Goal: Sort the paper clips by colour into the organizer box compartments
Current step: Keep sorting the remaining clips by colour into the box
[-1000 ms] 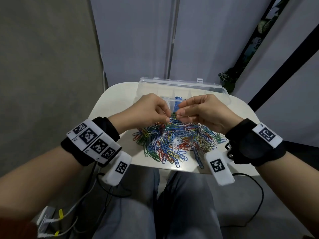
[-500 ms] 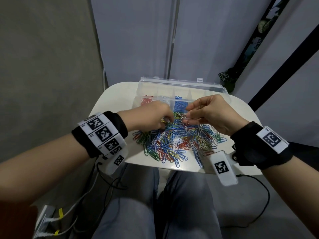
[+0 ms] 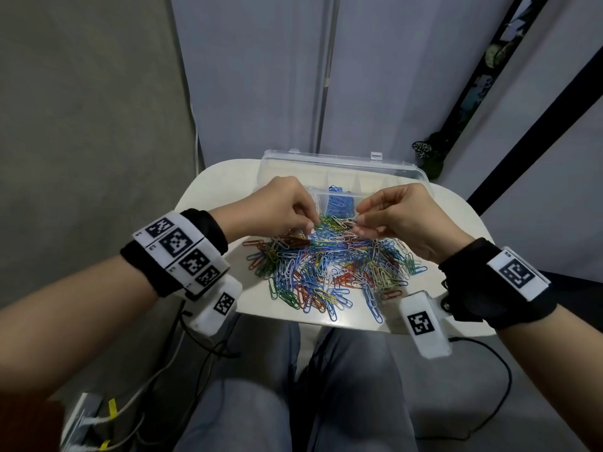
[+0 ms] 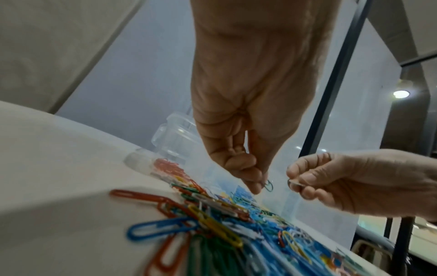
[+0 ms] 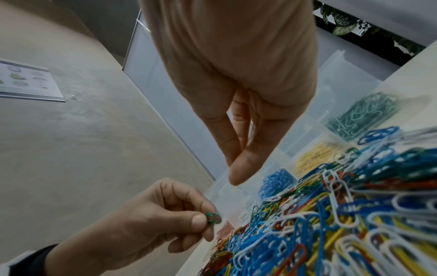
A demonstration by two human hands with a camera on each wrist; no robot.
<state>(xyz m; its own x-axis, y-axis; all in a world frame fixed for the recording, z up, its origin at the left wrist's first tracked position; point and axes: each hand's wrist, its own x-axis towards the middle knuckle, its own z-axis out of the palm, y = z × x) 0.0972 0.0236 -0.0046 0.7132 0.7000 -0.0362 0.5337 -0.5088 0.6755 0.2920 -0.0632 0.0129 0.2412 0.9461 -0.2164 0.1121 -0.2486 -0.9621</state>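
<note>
A heap of mixed coloured paper clips lies on the small white table. Behind it stands the clear organizer box, lid up. Its compartments hold green clips, yellow clips, blue clips and red clips. My left hand hovers over the heap's far edge and pinches a green clip between thumb and forefinger. My right hand is a short way to its right, fingertips pressed on a small pale clip whose colour I cannot tell.
The person's knees sit under the table's near edge, with cables hanging at the left. A grey wall is close on the left. A plant stands behind the box at the right.
The hands met over the heap, then the left dipped toward the clips. Now they are slightly apart, the left hand raised with a green clip.
</note>
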